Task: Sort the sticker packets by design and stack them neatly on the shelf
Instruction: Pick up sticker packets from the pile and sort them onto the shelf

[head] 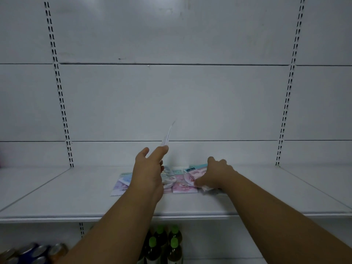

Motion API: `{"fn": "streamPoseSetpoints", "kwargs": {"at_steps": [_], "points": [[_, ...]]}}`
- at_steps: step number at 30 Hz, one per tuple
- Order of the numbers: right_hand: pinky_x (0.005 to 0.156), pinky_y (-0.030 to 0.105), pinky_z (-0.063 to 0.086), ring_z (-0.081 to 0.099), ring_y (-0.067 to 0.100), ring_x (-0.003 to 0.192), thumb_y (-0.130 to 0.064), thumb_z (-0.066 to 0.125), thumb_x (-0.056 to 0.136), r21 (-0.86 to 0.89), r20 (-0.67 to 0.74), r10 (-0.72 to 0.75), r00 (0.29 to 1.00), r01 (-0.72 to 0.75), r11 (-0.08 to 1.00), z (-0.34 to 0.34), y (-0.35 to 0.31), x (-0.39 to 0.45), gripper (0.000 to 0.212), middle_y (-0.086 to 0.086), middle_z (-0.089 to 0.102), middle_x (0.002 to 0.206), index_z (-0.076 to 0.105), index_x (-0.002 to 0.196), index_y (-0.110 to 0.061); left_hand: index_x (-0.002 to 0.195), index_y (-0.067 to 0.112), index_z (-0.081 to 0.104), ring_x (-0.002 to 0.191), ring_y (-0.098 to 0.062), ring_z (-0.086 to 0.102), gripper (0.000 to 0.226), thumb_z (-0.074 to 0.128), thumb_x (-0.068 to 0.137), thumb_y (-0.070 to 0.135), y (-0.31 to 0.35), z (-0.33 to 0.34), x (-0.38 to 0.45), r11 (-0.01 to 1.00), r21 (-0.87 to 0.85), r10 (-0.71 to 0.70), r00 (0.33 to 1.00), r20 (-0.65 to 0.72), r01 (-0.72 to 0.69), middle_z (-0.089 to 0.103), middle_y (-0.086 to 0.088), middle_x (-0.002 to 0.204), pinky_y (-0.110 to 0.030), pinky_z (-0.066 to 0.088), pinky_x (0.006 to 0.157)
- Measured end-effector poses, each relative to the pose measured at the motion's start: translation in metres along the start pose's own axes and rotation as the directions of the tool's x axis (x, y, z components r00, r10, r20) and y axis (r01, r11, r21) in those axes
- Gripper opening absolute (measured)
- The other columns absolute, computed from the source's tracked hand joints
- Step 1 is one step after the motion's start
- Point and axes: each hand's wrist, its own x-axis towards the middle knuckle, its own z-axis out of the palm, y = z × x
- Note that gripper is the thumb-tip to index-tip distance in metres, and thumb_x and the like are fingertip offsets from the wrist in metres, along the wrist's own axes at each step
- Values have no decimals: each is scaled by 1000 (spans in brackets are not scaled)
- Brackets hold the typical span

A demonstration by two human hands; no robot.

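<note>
Several sticker packets (181, 184) in pink, lilac and pale blue lie spread on the white shelf (80, 195), around its middle. My left hand (150, 168) is raised above them and pinches one packet (167, 135) that stands edge-on and tilted, blurred. My right hand (215, 173) reaches down on the right end of the spread, fingers curled round a pink packet (194, 177) with a blue header. Both forearms cross the shelf's front edge.
The white back wall (171, 101) has slotted uprights (62, 111) left and right. Below the shelf stand green-capped bottles (163, 244) and, at the lower left, several cans (32, 252).
</note>
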Motion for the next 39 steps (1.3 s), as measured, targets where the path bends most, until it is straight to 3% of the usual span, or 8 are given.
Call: {"fn": "streamPoseSetpoints", "kwargs": {"at_steps": [2, 7, 11, 17, 27, 33, 37, 39], "points": [[94, 38, 49, 54, 32, 113, -69, 74, 53, 128, -67, 19, 998, -11, 992, -2, -3, -3, 97, 13, 40, 126, 36, 129, -21, 137, 10, 52, 125, -35, 53, 64, 76, 81, 31, 2, -4, 0, 998, -59, -31, 998, 50, 34, 53, -19, 137, -36, 48, 88], [77, 32, 49, 63, 32, 98, -27, 64, 85, 410, -315, 81, 946, 58, 910, -9, -4, -9, 33, 16, 63, 109, 55, 110, -7, 88, 11, 62, 60, -11, 60, 28, 69, 87, 38, 12, -4, -6, 989, -72, -110, 969, 220, 128, 75, 0, 71, -20, 49, 53], [65, 27, 43, 64, 27, 80, -16, 58, 85, 518, -362, 181, 914, 36, 854, -23, 6, -27, 17, 11, 65, 83, 66, 91, -2, 83, 11, 62, 35, -5, 55, 26, 56, 97, 32, 10, 9, -10, 980, -53, -167, 935, 312, 193, 64, 7, 45, -19, 56, 53], [69, 43, 62, 67, 24, 75, -12, 58, 89, 757, -368, 399, 840, 21, 653, -51, 65, -81, 6, 7, 65, 82, 62, 92, -10, 86, 7, 66, 57, -12, 66, 19, 50, 96, 2, -31, 47, -23, 955, -86, -216, 862, 458, 285, 72, -3, 67, -24, 50, 54], [73, 41, 62, 72, 20, 81, -26, 57, 95, 734, -541, 542, 643, 46, 678, -135, 260, -166, 7, 4, 70, 93, 60, 98, -20, 116, -1, 59, 81, -27, 68, 23, 48, 96, -3, -116, 211, -127, 964, 18, -203, 695, 689, 264, 70, -20, 105, -34, 57, 66], [54, 23, 58, 72, 15, 78, -26, 57, 96, 744, -560, 555, 616, 79, 664, -195, 387, -189, 12, 0, 69, 94, 60, 105, -18, 115, 3, 60, 82, -27, 70, 21, 54, 95, -1, -171, 324, -177, 973, 106, -223, 709, 670, 205, 72, -16, 102, -38, 56, 75], [64, 31, 62, 72, 22, 82, -26, 57, 96, 760, -531, 537, 656, 88, 644, -212, 448, -169, 15, 6, 70, 97, 62, 106, -15, 107, 6, 61, 90, -34, 71, 22, 64, 87, -2, -198, 381, -179, 977, 183, -203, 762, 615, 113, 71, -20, 106, -47, 59, 83], [65, 33, 63, 73, 24, 82, -27, 58, 96, 774, -504, 523, 687, 91, 626, -211, 467, -150, 21, 9, 70, 99, 63, 110, -13, 102, 7, 62, 82, -30, 70, 20, 65, 86, -4, -209, 400, -175, 974, 208, -199, 789, 581, 93, 70, -17, 100, -38, 59, 69]]}}
